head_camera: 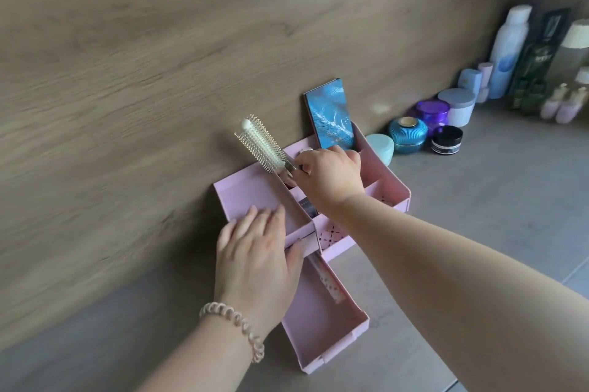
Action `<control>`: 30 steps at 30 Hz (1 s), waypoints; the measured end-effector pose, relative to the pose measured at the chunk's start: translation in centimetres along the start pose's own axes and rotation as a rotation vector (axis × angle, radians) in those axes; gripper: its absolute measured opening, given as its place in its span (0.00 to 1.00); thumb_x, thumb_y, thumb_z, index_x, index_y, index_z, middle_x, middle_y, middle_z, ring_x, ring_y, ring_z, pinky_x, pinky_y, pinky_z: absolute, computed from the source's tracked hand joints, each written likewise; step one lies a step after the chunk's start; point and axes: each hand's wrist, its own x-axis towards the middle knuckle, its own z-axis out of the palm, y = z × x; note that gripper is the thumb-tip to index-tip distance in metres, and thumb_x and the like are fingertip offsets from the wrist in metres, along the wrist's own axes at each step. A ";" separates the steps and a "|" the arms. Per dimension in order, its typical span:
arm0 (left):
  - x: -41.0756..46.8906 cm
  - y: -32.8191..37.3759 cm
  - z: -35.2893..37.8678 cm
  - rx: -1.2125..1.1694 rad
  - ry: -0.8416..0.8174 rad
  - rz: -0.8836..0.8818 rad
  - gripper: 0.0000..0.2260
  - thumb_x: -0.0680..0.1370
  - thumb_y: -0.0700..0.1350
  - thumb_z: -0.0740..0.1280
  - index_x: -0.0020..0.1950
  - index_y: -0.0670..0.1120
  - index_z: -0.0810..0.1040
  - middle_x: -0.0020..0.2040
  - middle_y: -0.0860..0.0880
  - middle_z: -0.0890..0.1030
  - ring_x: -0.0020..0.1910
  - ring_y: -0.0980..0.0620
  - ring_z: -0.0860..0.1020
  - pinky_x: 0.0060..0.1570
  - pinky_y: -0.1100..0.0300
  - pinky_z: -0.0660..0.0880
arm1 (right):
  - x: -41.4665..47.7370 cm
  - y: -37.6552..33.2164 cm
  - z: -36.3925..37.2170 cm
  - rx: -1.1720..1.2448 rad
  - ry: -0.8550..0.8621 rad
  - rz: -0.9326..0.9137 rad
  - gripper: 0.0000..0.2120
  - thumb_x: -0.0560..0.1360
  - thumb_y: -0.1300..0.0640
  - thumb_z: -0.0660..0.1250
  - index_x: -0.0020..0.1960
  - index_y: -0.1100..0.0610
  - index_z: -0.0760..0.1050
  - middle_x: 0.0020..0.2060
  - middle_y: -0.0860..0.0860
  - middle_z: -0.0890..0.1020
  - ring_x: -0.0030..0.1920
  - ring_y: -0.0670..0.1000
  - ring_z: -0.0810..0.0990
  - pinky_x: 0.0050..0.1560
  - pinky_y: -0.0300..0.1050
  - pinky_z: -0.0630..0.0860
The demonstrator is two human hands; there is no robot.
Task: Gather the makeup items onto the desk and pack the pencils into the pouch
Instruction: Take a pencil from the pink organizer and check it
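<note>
A pink desk organiser (242,192) stands against the wooden wall, its drawer (322,312) pulled out toward me with a patterned slim item (328,283) inside. My left hand (258,251) rests flat on the organiser's front left edge. My right hand (328,175) reaches into the back compartments, fingers closed on a small metallic item (291,167) beside a white round hairbrush (261,143). A blue feather-patterned palette (330,116) stands upright in the back slot. No pouch or pencils are visible.
Along the wall to the right stand several jars: a mint one (381,146), a teal one (408,135), a black one (446,140), a purple one (432,111). Tall bottles (510,53) crowd the far right corner. The grey desk surface (478,194) extends right.
</note>
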 end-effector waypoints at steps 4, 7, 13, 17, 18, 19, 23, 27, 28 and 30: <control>-0.1 -0.2 0.2 0.006 0.003 -0.002 0.25 0.73 0.57 0.55 0.61 0.43 0.78 0.56 0.47 0.83 0.60 0.46 0.78 0.60 0.49 0.71 | 0.8 -0.1 1.1 0.006 -0.035 -0.015 0.07 0.73 0.50 0.63 0.37 0.50 0.72 0.41 0.50 0.81 0.49 0.57 0.72 0.45 0.48 0.57; -0.2 -0.3 0.5 0.002 0.009 0.004 0.25 0.74 0.57 0.56 0.61 0.44 0.77 0.57 0.47 0.82 0.60 0.46 0.78 0.61 0.50 0.68 | 0.9 -0.2 1.0 0.134 0.086 0.001 0.07 0.74 0.52 0.62 0.43 0.52 0.76 0.41 0.51 0.82 0.47 0.59 0.76 0.48 0.49 0.64; -0.1 -0.3 0.5 0.000 0.044 0.021 0.24 0.73 0.56 0.57 0.60 0.42 0.78 0.55 0.45 0.83 0.58 0.45 0.79 0.60 0.51 0.63 | 3.3 -0.8 -2.3 0.564 0.158 0.119 0.06 0.75 0.61 0.56 0.50 0.59 0.70 0.39 0.53 0.79 0.44 0.60 0.76 0.43 0.51 0.72; -0.1 -0.1 0.4 -0.004 0.033 0.007 0.24 0.73 0.56 0.57 0.60 0.42 0.78 0.55 0.46 0.83 0.58 0.45 0.79 0.61 0.51 0.64 | 5.0 -0.3 -1.7 0.390 -0.139 0.101 0.07 0.78 0.58 0.58 0.45 0.60 0.72 0.42 0.56 0.78 0.46 0.58 0.75 0.43 0.46 0.70; -0.1 -0.1 0.4 -0.007 0.035 0.005 0.24 0.73 0.56 0.57 0.60 0.42 0.78 0.55 0.46 0.83 0.58 0.45 0.79 0.61 0.51 0.64 | 5.0 -0.2 -1.3 0.333 -0.209 0.105 0.07 0.77 0.57 0.59 0.43 0.58 0.71 0.41 0.56 0.76 0.44 0.57 0.73 0.42 0.44 0.67; -0.1 -0.1 0.5 -0.008 0.035 0.004 0.24 0.73 0.56 0.57 0.60 0.43 0.78 0.55 0.46 0.82 0.58 0.46 0.79 0.61 0.51 0.64 | 4.9 -0.1 -0.7 0.278 -0.266 0.109 0.06 0.76 0.57 0.61 0.41 0.57 0.69 0.40 0.55 0.74 0.44 0.57 0.72 0.41 0.43 0.65; -0.1 -0.1 0.4 -0.012 0.030 0.002 0.24 0.73 0.56 0.57 0.60 0.43 0.78 0.55 0.47 0.82 0.58 0.46 0.79 0.60 0.51 0.64 | 4.4 0.1 0.8 0.191 -0.297 0.136 0.03 0.68 0.60 0.65 0.41 0.55 0.72 0.38 0.53 0.75 0.44 0.58 0.76 0.39 0.42 0.67; -0.1 -0.2 0.4 -0.011 0.026 0.005 0.24 0.73 0.57 0.57 0.60 0.43 0.78 0.56 0.47 0.82 0.58 0.46 0.79 0.60 0.51 0.64 | 4.3 0.1 1.1 0.126 -0.236 0.145 0.08 0.67 0.58 0.66 0.46 0.55 0.77 0.42 0.53 0.79 0.46 0.58 0.78 0.40 0.44 0.69; -0.1 -0.2 0.4 -0.009 0.025 0.004 0.24 0.72 0.57 0.57 0.60 0.44 0.78 0.55 0.47 0.83 0.58 0.46 0.79 0.60 0.51 0.64 | 4.3 0.2 1.2 0.106 -0.218 0.141 0.09 0.67 0.57 0.66 0.47 0.54 0.78 0.44 0.53 0.81 0.47 0.59 0.78 0.41 0.44 0.70; -0.1 -0.1 0.4 -0.001 0.022 -0.003 0.25 0.72 0.57 0.57 0.59 0.44 0.79 0.55 0.47 0.83 0.57 0.46 0.79 0.60 0.51 0.63 | 4.1 0.2 1.3 0.087 -0.198 0.129 0.07 0.68 0.56 0.65 0.45 0.54 0.77 0.45 0.53 0.81 0.47 0.59 0.78 0.40 0.44 0.68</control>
